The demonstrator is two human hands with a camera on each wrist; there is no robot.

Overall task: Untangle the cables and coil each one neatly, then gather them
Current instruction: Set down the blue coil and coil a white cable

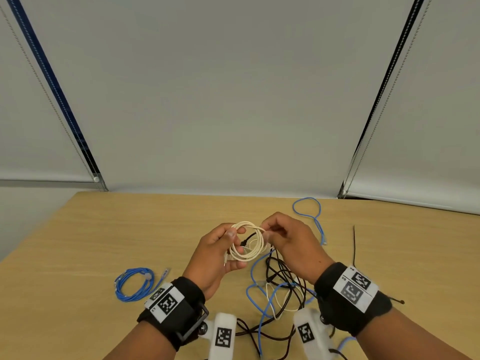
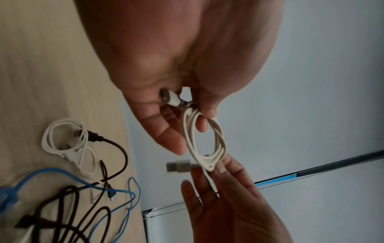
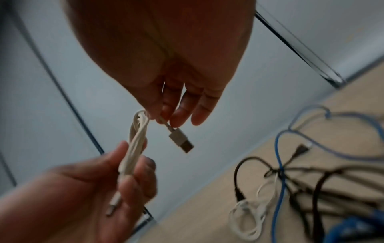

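Observation:
A cream cable coil (image 1: 248, 224) hangs above the table between both hands. My left hand (image 1: 233, 233) pinches its left side between thumb and fingers, and one plug pokes out below that palm. My right hand (image 1: 267, 233) pinches the cable's free end at the coil's right side. In the left wrist view the coil (image 2: 209, 162) hangs from my left hand (image 2: 187, 106), with the USB plug (image 2: 178, 166) beside it. In the right wrist view my right hand (image 3: 164, 120) holds the cord just above that USB plug (image 3: 180, 139).
A coiled blue cable (image 1: 135, 284) lies on the wooden table (image 1: 104, 229) at the left. A tangle of black, blue and white cables (image 1: 280, 289) lies under my right hand. A blue cable loop (image 1: 306, 209) and a black cable tie (image 1: 354, 245) lie further right.

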